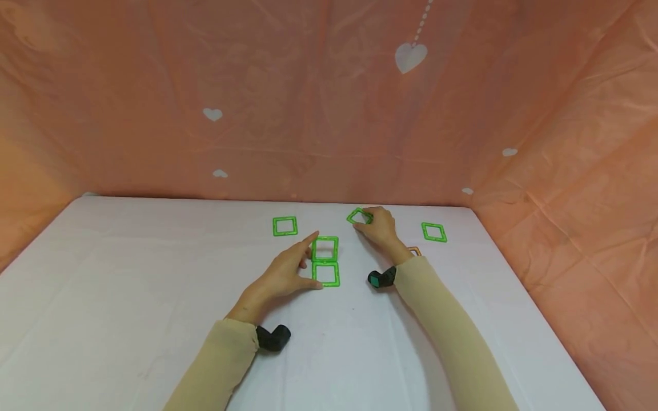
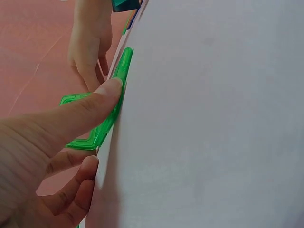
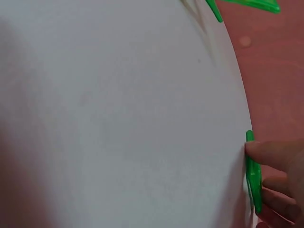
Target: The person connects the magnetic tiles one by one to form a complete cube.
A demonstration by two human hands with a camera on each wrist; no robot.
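Two green square frame tiles lie joined on the white table (image 1: pixel 128 285), the far one (image 1: pixel 325 249) against the near one (image 1: pixel 326 274). My left hand (image 1: pixel 311 260) rests at their left side, with the index finger at the far tile's corner and the thumb (image 2: pixel 95 109) pressing the near tile's edge (image 2: pixel 124 66). My right hand (image 1: pixel 362 220) pinches a third green square tile (image 1: pixel 358 216) near the table's back edge. In the right wrist view its fingertips (image 3: pixel 275 152) sit on that tile's rim (image 3: pixel 253 175).
Loose green square tiles lie at the back left (image 1: pixel 285 226) and back right (image 1: pixel 434 232). An orange piece (image 1: pixel 414 250) peeks out behind my right wrist. A peach sheet with white hearts (image 1: pixel 410 56) walls the table at the back and sides.
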